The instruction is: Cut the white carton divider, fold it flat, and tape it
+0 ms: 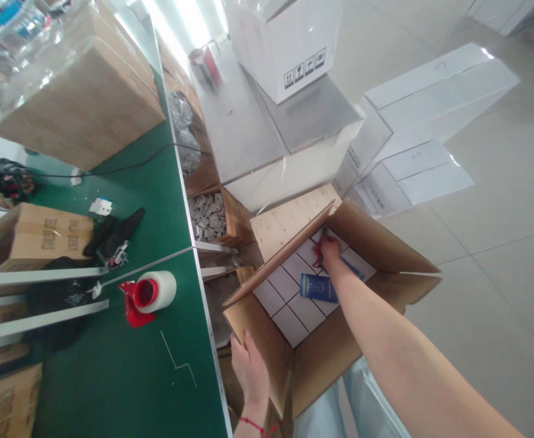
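Curling its fingers round a red-handled tool point(316, 254), the right hand point(330, 248) is inside the cardboard box point(319, 372), with white boxes point(289, 323) beneath it and a blue packet point(316, 287) beside its wrist; the left hand point(252, 374) grips the cardboard box's edge.

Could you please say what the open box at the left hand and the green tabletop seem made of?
The open box: apparently matt brown cardboard, from its creased, papery sides.
The green tabletop: smooth, perhaps laminate or rubber matting; its even colour leaves that open.
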A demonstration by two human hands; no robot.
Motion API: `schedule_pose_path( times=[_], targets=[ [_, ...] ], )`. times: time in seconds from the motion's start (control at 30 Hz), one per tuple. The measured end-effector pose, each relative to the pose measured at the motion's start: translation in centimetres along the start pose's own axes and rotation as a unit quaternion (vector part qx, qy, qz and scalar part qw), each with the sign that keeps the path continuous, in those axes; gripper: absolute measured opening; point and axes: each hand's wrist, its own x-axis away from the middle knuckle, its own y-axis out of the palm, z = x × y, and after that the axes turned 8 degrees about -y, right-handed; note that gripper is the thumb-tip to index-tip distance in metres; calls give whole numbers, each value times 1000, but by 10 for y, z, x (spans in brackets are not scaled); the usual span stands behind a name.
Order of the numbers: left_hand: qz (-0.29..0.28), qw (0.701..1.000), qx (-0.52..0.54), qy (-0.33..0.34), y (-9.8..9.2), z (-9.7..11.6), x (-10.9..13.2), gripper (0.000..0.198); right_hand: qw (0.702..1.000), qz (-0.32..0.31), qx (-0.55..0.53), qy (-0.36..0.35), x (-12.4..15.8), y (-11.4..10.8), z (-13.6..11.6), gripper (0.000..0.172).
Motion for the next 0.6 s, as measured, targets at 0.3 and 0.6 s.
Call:
schedule_pose_path(
  times=[0.3,0.6],
  targets=[
    [-18,1000,16,-5,-3,7,2,42,1000,13,-16,-20,-11,5,6,27],
    [-9,1000,7,8,-1,3,1,37,998,-8,18,-65,1,9,26,33]
  ],
)
